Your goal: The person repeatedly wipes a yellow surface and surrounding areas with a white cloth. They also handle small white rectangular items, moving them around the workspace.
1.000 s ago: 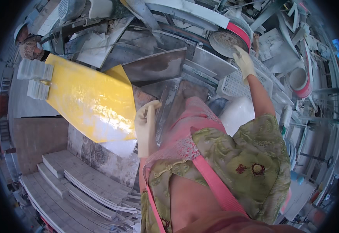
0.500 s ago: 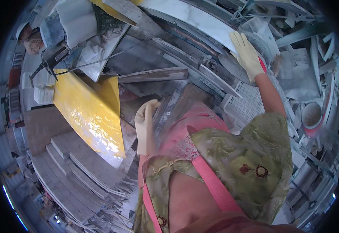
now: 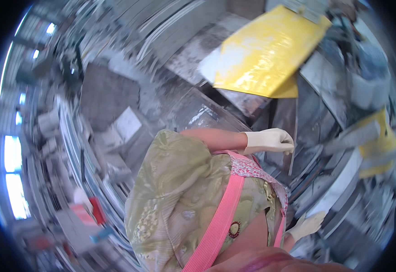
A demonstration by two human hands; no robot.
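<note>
My left hand (image 3: 270,140), in a cream rubber glove, hangs in front of my waist with its fingers curled shut; no object shows in it. It is nearest to a dark grey upright board (image 3: 283,119), and I cannot tell whether it touches it. At the lower right, my right hand (image 3: 307,225), gloved alike, has its fingers stretched out beside the near end of a long white marble-like slab (image 3: 340,183). Touch there is too blurred to judge. A glossy yellow sheet (image 3: 263,54) drapes over boards beyond my left hand.
Stacked grey slabs (image 3: 173,27) stand at the far left. A brown-grey board (image 3: 107,97) and a white square tile (image 3: 127,124) lie to the left. A red object (image 3: 97,211) sits lower left. A blurred yellow piece (image 3: 379,143) is at the right.
My view has swung left, so the yellow sheet and stacked slabs now appear farther right. My right hand, earlier flat on the white slab, now shows low at the right; my left fingers stay curled.
</note>
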